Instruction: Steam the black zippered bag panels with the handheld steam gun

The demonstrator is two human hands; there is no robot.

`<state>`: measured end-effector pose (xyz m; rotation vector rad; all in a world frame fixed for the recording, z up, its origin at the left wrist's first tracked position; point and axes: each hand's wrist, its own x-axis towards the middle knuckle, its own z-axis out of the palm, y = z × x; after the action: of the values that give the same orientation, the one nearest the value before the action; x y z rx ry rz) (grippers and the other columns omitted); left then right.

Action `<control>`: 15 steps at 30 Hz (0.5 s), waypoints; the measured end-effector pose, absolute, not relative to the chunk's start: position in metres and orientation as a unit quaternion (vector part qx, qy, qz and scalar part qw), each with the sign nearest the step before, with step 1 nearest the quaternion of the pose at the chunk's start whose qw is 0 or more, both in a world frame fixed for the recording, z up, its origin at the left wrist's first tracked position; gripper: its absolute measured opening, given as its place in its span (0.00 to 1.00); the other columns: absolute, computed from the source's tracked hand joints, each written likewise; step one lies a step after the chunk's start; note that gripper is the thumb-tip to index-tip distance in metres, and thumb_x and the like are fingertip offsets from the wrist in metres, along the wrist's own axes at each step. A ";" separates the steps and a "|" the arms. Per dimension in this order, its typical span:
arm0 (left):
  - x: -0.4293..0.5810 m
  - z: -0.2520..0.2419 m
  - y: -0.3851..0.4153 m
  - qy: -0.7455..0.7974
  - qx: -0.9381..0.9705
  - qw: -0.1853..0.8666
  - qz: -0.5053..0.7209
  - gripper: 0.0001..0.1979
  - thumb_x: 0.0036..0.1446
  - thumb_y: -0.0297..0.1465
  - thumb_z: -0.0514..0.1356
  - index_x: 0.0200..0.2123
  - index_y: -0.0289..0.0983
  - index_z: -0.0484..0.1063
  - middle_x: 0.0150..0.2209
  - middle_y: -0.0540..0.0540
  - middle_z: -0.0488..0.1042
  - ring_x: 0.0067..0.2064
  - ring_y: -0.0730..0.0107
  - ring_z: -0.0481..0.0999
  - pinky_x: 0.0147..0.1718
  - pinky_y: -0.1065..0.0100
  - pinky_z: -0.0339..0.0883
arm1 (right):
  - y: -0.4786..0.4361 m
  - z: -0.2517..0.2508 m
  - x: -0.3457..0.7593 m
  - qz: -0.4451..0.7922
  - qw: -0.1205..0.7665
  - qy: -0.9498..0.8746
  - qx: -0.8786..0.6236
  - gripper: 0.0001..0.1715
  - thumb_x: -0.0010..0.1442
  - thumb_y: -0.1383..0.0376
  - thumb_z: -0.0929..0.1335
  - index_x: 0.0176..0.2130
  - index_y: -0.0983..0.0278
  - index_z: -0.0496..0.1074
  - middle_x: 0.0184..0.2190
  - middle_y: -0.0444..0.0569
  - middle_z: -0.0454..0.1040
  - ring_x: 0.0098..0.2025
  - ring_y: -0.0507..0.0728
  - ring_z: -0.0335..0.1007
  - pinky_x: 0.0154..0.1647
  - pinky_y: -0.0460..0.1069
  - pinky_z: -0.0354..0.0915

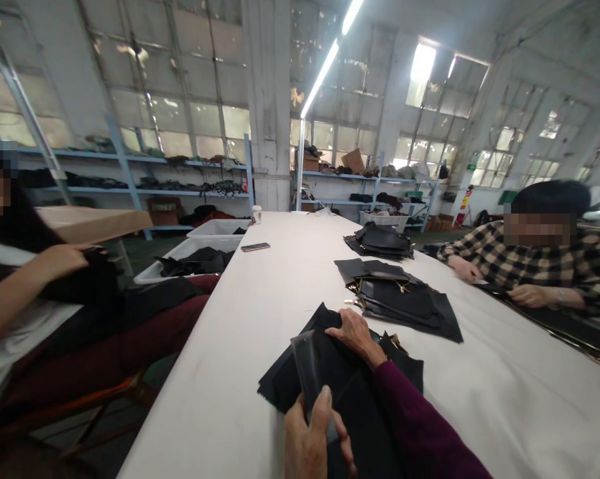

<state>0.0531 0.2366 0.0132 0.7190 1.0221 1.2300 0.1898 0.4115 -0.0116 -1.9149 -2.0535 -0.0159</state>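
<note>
A stack of black fabric pieces [324, 372] lies on the white table [240, 346] in front of me. My left hand [312, 442] is at the bottom edge, closed with the thumb pressed on a dark glossy strip [307, 372] that lies across the fabric. My right hand [354, 336], in a purple sleeve, rests palm down on the top of the stack with fingers curled over its edge. A small gold zipper part [397, 344] shows beside the stack.
More black pieces lie in piles at mid-table [404, 303] and farther back [382, 241]. A phone [255, 247] lies on the table. A person in a checked shirt [544, 266] works at the right, another person [20, 286] sits at the left beside white bins [200, 256].
</note>
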 end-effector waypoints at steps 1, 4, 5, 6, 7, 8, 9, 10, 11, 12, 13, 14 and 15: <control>0.053 0.014 0.236 0.442 0.322 0.642 0.537 0.17 0.51 0.45 0.58 0.27 0.36 0.63 0.11 0.54 0.67 0.09 0.73 0.65 0.09 0.72 0.62 | 0.402 -0.010 0.190 -0.013 0.175 -0.721 -0.670 0.24 0.52 0.52 0.69 0.41 0.67 0.68 0.40 0.56 0.72 0.45 0.61 0.67 0.44 0.51 0.59; 0.053 0.017 0.232 0.424 0.340 0.644 0.538 0.16 0.52 0.44 0.58 0.27 0.36 0.63 0.11 0.54 0.67 0.10 0.74 0.64 0.10 0.72 0.63 | 0.373 -0.006 0.188 -0.037 0.227 -0.719 -0.655 0.22 0.52 0.53 0.69 0.41 0.65 0.68 0.38 0.53 0.72 0.41 0.60 0.68 0.41 0.49 0.61; 0.053 0.018 0.231 0.421 0.343 0.644 0.539 0.16 0.53 0.44 0.57 0.27 0.36 0.63 0.12 0.54 0.67 0.10 0.74 0.64 0.10 0.72 0.63 | 0.364 -0.004 0.187 -0.044 0.251 -0.720 -0.646 0.21 0.52 0.54 0.70 0.40 0.64 0.68 0.37 0.52 0.71 0.40 0.60 0.68 0.40 0.50 0.61; 0.053 0.019 0.231 0.416 0.345 0.644 0.541 0.17 0.53 0.44 0.57 0.27 0.35 0.63 0.12 0.54 0.67 0.10 0.74 0.64 0.10 0.72 0.63 | 0.356 -0.003 0.186 -0.047 0.273 -0.720 -0.636 0.20 0.52 0.54 0.70 0.40 0.64 0.68 0.36 0.52 0.71 0.39 0.60 0.68 0.39 0.50 0.62; 0.052 0.020 0.230 0.412 0.347 0.644 0.544 0.17 0.53 0.44 0.57 0.27 0.35 0.63 0.12 0.54 0.67 0.11 0.74 0.65 0.10 0.72 0.63 | 0.349 -0.002 0.184 -0.045 0.292 -0.722 -0.625 0.19 0.52 0.55 0.69 0.39 0.64 0.68 0.36 0.51 0.71 0.38 0.60 0.68 0.39 0.50 0.62; 0.052 0.021 0.230 0.409 0.348 0.642 0.547 0.17 0.53 0.44 0.57 0.26 0.35 0.63 0.12 0.54 0.67 0.11 0.75 0.65 0.10 0.73 0.63 | 0.343 -0.001 0.183 -0.040 0.308 -0.726 -0.614 0.18 0.52 0.55 0.69 0.39 0.64 0.67 0.35 0.51 0.71 0.38 0.60 0.68 0.39 0.50 0.62; 0.052 0.022 0.230 0.408 0.349 0.641 0.549 0.17 0.52 0.45 0.57 0.26 0.35 0.63 0.12 0.54 0.67 0.11 0.75 0.65 0.09 0.73 0.62 | 0.338 0.000 0.181 -0.033 0.323 -0.729 -0.602 0.18 0.53 0.56 0.69 0.39 0.64 0.67 0.35 0.51 0.70 0.38 0.59 0.68 0.38 0.50 0.62; 0.052 0.023 0.230 0.407 0.350 0.641 0.549 0.18 0.52 0.45 0.57 0.26 0.35 0.64 0.12 0.54 0.67 0.11 0.75 0.65 0.10 0.73 0.62 | 0.334 0.001 0.180 -0.025 0.336 -0.733 -0.591 0.17 0.52 0.57 0.69 0.39 0.64 0.67 0.35 0.51 0.70 0.37 0.59 0.67 0.38 0.50 0.63; 0.052 0.023 0.230 0.408 0.351 0.640 0.549 0.18 0.52 0.45 0.57 0.26 0.35 0.64 0.12 0.54 0.66 0.11 0.74 0.65 0.10 0.73 0.62 | 0.332 0.002 0.180 -0.017 0.348 -0.737 -0.580 0.16 0.52 0.58 0.69 0.39 0.64 0.67 0.35 0.51 0.70 0.37 0.59 0.67 0.38 0.50 0.63; 0.052 0.023 0.230 0.410 0.352 0.639 0.548 0.18 0.53 0.45 0.57 0.26 0.35 0.64 0.12 0.54 0.66 0.11 0.74 0.65 0.10 0.73 0.62 | 0.330 0.002 0.179 -0.009 0.360 -0.739 -0.569 0.16 0.52 0.58 0.69 0.39 0.64 0.67 0.34 0.50 0.70 0.37 0.59 0.67 0.38 0.50 0.63; 0.052 0.023 0.230 0.412 0.353 0.636 0.548 0.18 0.53 0.45 0.56 0.26 0.35 0.64 0.11 0.53 0.66 0.11 0.74 0.64 0.10 0.72 0.62 | 0.329 0.003 0.180 -0.003 0.369 -0.741 -0.561 0.15 0.52 0.59 0.69 0.38 0.65 0.67 0.34 0.50 0.70 0.37 0.58 0.67 0.38 0.50 0.63; 0.052 0.023 0.230 0.414 0.356 0.632 0.550 0.18 0.53 0.45 0.56 0.27 0.35 0.64 0.11 0.53 0.66 0.11 0.74 0.64 0.11 0.72 0.62 | 0.328 0.004 0.180 0.002 0.377 -0.743 -0.553 0.15 0.52 0.59 0.69 0.38 0.65 0.67 0.34 0.50 0.70 0.36 0.58 0.67 0.38 0.50 0.63; 0.052 0.023 0.230 0.415 0.359 0.627 0.552 0.18 0.53 0.45 0.56 0.27 0.35 0.64 0.12 0.54 0.66 0.11 0.74 0.64 0.11 0.72 0.62 | 0.328 0.004 0.181 0.007 0.384 -0.744 -0.547 0.15 0.52 0.59 0.69 0.37 0.65 0.67 0.34 0.50 0.70 0.36 0.58 0.67 0.37 0.50 0.62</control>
<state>0.0524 0.2298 0.0233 0.8238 0.9523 1.2667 0.1807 0.3280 0.0042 -1.3947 -1.8963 0.0174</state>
